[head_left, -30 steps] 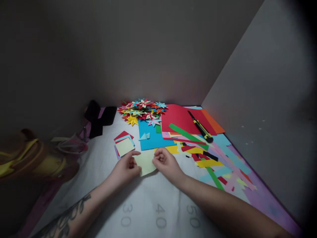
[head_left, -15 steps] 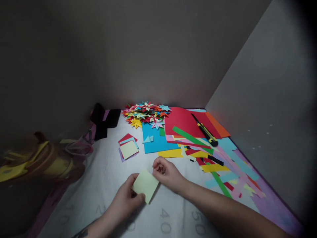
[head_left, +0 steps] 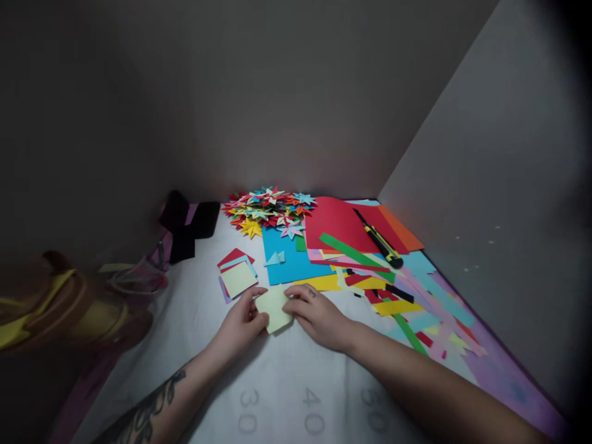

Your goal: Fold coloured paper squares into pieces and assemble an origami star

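A pale yellow paper square lies on the white cutting mat between my two hands. My left hand pinches its left edge, thumb on top and fingers curled beneath. My right hand presses down on its right edge with bent fingers. A small stack of cut squares, red, blue and yellow, sits just beyond my left hand. A folded light-blue piece rests on a blue sheet.
A heap of folded paper stars lies at the back. Red sheets carry a yellow-black utility knife. Coloured strips and scraps spread to the right. A black object and a brown-yellow bag sit left. Grey walls enclose the corner.
The yellow square was lifted toward me in my left hand half a second ago; now it is back down on the mat, farther away, with both hands on it.
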